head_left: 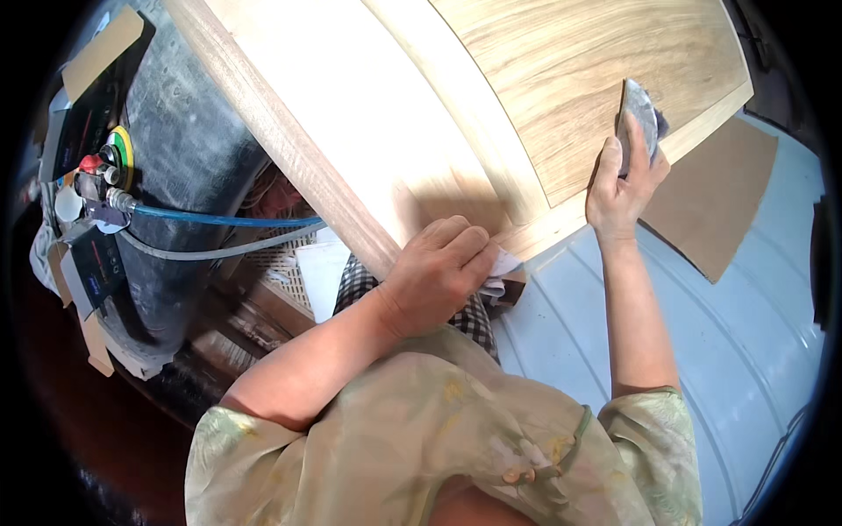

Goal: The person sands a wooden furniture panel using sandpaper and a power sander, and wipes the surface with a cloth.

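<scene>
A pale wooden door panel [631, 39] with raised frame strips slants across the top of the view. My right hand [625, 186] is closed on a folded grey piece of sandpaper [638, 110], held up at the panel's right-hand near edge. My left hand [443, 267] is curled into a fist on the near edge of the panel, fingers turned under. What it grips is hidden. A crumpled whitish cloth [503, 266] shows just beside its fingers.
On the left, a round sander [121, 158] with a blue air hose [219, 218] lies by a dark grey cylinder [189, 167] and opened cardboard boxes [96, 272]. A brown cardboard sheet [715, 197] rests on a light blue ribbed surface [737, 351] at right.
</scene>
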A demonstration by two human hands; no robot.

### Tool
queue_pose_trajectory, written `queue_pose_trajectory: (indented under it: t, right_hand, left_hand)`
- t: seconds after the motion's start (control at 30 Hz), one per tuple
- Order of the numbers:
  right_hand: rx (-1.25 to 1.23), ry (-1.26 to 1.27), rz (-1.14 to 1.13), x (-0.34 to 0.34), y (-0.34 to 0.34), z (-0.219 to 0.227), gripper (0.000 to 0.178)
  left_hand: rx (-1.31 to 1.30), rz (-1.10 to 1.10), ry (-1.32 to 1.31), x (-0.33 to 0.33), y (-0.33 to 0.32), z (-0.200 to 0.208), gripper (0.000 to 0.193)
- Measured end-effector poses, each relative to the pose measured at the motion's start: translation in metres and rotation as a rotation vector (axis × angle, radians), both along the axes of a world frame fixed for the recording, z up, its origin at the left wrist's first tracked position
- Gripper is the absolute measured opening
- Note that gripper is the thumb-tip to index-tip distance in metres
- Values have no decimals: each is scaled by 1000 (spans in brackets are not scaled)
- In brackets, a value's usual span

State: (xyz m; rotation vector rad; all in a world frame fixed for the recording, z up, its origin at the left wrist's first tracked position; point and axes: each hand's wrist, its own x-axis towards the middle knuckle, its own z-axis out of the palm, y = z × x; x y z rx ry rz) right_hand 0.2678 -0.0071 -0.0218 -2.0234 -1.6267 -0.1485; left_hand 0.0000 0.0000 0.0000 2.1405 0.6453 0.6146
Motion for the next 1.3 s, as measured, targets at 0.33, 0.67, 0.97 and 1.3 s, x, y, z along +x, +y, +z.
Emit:
queue_pose_trajectory:
  t: [0.33,0.67,0.97,1.3]
  right_hand:
    - [-18,-44,-7,-1,3,2,40]
    - [-13,-59,-5,-1,3,1,41]
    - [-37,-91,-46,0,3,0,42]
    - [-5,-89,-52,-4,9,5,41]
  left_hand:
    - [76,21,-83,9,4,-7,22]
    - [49,33,-104,19,2,-5,16]
    - [84,42,-75,16,-7,-6,14]
    - [234,5,38,37,7,2,6]
